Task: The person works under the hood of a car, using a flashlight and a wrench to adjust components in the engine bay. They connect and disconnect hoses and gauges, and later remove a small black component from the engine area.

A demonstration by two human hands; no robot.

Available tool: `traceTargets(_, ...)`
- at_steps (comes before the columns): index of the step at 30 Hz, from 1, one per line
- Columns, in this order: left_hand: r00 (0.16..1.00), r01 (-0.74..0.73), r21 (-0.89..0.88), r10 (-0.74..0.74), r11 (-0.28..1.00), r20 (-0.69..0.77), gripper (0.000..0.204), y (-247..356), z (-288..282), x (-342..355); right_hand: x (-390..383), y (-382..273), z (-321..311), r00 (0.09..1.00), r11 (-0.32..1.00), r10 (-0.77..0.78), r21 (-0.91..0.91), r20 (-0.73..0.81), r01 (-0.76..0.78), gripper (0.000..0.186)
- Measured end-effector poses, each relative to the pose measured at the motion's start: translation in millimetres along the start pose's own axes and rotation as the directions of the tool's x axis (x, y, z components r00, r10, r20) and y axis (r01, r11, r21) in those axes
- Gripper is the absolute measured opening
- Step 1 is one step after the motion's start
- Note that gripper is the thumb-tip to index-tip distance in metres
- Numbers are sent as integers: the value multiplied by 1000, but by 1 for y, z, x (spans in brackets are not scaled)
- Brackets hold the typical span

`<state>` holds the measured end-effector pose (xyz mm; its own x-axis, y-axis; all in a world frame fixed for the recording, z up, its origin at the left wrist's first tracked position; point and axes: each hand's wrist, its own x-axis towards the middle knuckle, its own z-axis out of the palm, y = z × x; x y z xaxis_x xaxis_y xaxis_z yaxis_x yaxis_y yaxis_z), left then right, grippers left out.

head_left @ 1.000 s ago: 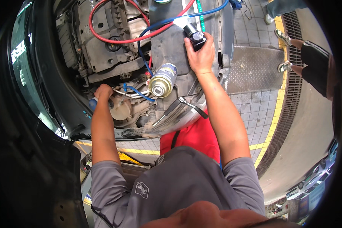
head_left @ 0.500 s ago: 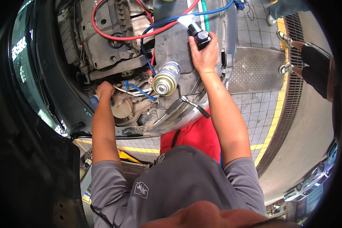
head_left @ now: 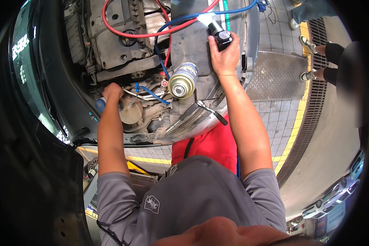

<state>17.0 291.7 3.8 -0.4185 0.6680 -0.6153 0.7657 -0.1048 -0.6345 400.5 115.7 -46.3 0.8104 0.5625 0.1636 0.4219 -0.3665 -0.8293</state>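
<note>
The car's front end carries an aerosol can, ratchet and hoses.

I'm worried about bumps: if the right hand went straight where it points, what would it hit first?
The flashlight in the right hand would probably meet the blue hose first, though depth is unclear.

Between the hands stand the spray can and 2 hoses, with room behind the can.

Torch looks glossy (can shiny mtl).
</note>
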Motion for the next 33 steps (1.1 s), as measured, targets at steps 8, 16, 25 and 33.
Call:
traceTargets(8, 998, -27, 37, 30, 999, -58, 40, -2, 14, 10, -1, 2, 3, 999, 999, -34, -11, -13, 33, 65)
traceTargets(16, 994, -35, 26, 32, 999, 108, 39, 2, -12, -12, 0, 0, 1, 999, 999, -34, 2, -6, 34, 64)
traceTargets(25, 988, -44, 46, 50, 998, -146, 42, -1, 16, 3, 2, -1, -1, 1000, 1000, -18, -17, -18, 18, 65)
traceTargets(33, 998, -55, 11, 56, 998, -6, 37, -4, 5, 4, 0, -5, -2, 1000, 1000, -8, -6, 2, 8, 61)
